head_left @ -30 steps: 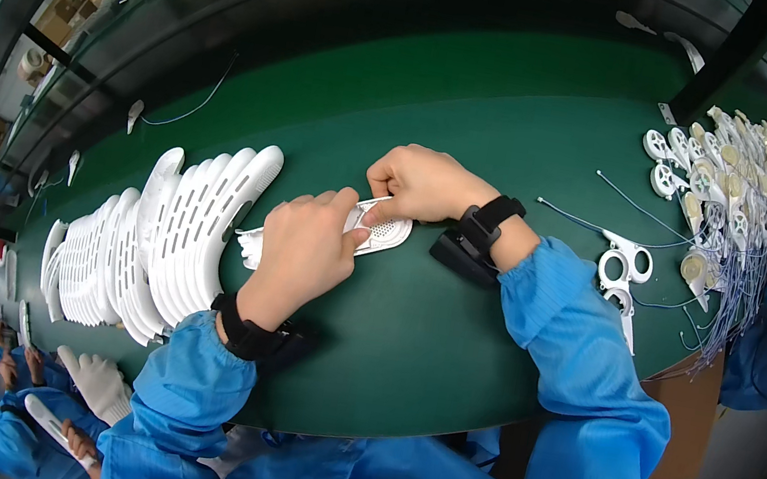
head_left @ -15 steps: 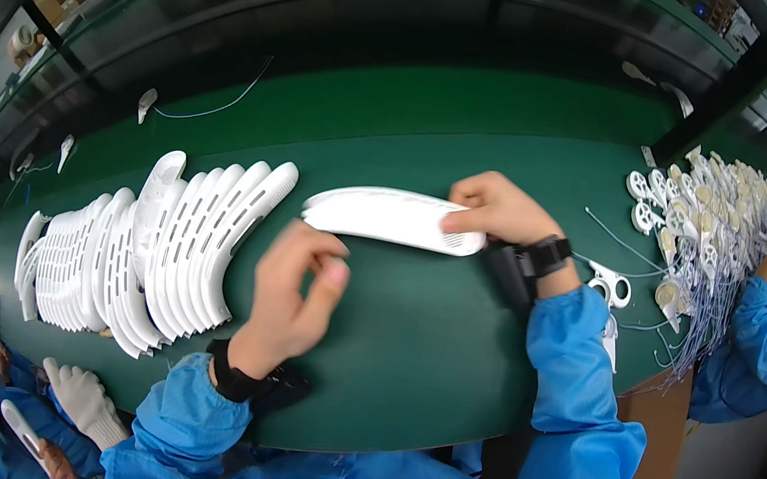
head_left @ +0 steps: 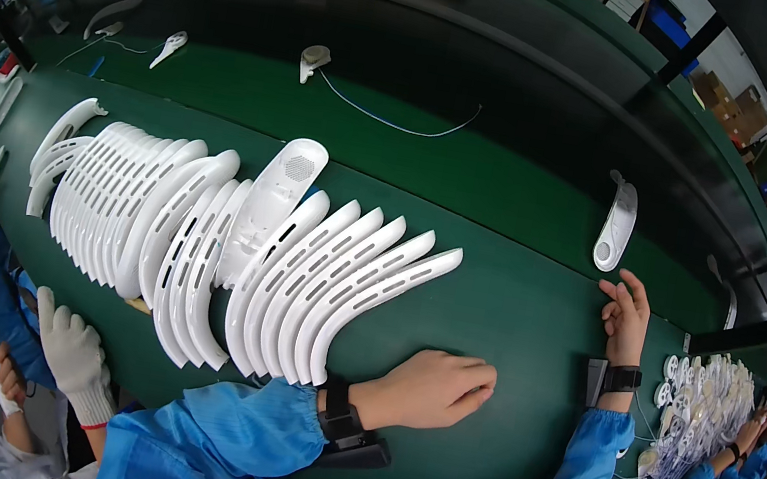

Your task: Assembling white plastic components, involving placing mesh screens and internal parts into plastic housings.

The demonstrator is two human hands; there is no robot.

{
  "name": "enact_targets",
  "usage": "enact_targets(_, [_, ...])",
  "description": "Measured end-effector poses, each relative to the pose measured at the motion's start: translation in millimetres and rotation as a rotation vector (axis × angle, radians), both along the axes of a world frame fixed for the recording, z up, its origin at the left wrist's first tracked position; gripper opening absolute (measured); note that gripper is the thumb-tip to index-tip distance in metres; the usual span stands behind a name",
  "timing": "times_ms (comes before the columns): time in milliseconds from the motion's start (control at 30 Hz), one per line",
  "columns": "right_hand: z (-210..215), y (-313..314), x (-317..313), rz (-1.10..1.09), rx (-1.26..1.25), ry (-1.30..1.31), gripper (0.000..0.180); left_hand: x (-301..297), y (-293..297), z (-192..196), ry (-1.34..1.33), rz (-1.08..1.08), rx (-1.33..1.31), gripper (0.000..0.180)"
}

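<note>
Left hand (head_left: 434,390) flat on the green surface (head_left: 513,312), fingers loosely curled, holding nothing, just beside the fanned row of curved white slotted plastic shells (head_left: 201,239). Right hand (head_left: 627,316) resting near the far edge, fingers relaxed and half open, empty, close to a single white oblong housing (head_left: 617,223) lying apart. White gloved hand (head_left: 70,355) of a co-worker at lower left

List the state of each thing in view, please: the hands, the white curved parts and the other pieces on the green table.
left hand: empty, resting on the green table
right hand: empty, open, on the table
white curved parts: leaning in an overlapping row
white piece: lying flat, alone
corded piece: lying, cord loose
</note>
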State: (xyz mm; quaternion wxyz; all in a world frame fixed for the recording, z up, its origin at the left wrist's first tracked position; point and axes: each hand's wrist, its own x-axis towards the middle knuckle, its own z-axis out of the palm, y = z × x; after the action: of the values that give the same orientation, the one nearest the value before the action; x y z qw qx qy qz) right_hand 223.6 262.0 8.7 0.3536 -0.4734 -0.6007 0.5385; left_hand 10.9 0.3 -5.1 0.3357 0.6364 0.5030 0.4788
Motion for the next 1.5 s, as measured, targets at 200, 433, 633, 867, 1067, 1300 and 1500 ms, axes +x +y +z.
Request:
enact_targets(200, [-4,5,4,0.074,0.058,-0.058,0.016,2,4,-1,0.059,0.010,0.020,0.007])
enact_targets(433, [-2,2,-6,0.078,0.037,-0.056,0.012,3,5,9,0.054,0.050,-0.112,0.015])
enact_targets(633, [1,-1,1,0.056,0.022,-0.036,0.011,8,6,7,0.036,0.042,-0.107,0.016])
enact_targets(867, [-1,-2,-4,0.083,-0.007,-0.028,0.012,7,6,7,0.068,0.044,-0.096,0.004])
enact_targets(1067, [2,-1,-4,0.095,0.007,-0.074,0.014,7,5,13,0.111,0.021,-0.141,0.004])
enact_targets(1300, [-5,2,-5,0.107,0.007,-0.076,0.013,6,7,15,0.119,0.037,-0.172,0.002])
enact_targets(1500, [-1,1,-7,0.099,0.008,-0.099,0.017,6,9,14,0.114,0.016,-0.181,0.003])
